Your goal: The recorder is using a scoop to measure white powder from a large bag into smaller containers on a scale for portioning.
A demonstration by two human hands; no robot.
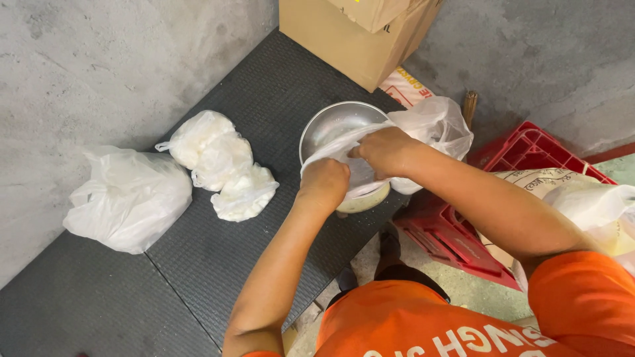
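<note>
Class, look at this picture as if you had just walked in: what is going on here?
A person in an orange shirt grips a thin white plastic bag with both hands, the left hand and the right hand, over a round metal bowl on a dark mat. To the left lie three tied bags of white stuff and a larger white bag. A red crate stands at the right.

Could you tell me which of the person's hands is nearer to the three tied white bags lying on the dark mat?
Left. The left hand grips plastic just right of the tied white bags; the right hand is farther right, over the metal bowl.
</note>
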